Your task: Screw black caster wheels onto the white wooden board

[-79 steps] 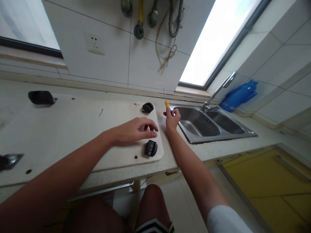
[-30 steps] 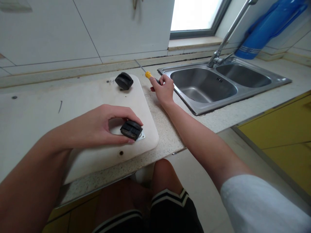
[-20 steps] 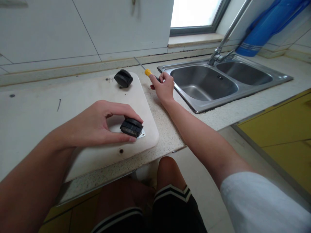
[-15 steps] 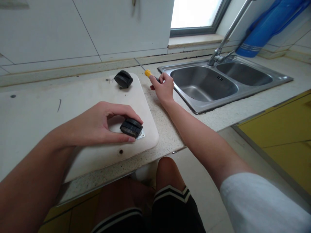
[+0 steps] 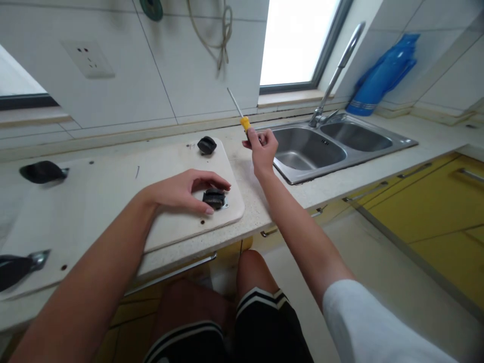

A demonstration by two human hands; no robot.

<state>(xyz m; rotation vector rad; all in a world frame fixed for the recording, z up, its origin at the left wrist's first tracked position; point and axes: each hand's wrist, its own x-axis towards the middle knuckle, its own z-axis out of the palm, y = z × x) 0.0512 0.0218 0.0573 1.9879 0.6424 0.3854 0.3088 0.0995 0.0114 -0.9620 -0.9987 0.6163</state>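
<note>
My left hand curves around a black caster wheel, with the thumb at its near side and the fingers at its far side. This caster stands on a small metal plate near the rounded corner of a pale board. My right hand is closed on the handle of a screwdriver with a yellow collar. Its thin metal shaft points up and away, clear of the board. A second black caster stands at the board's far corner.
Two more casters, one far and one near, are at the board's left end. A double steel sink with a tall tap lies right of my right hand. A blue thermos-like container stands behind it. Yellow drawers run below the counter.
My view has tipped up and back, showing more of the wall and the board's left end. My left hand's fingers look a little looser around the caster. The screwdriver now points more steeply upward.
</note>
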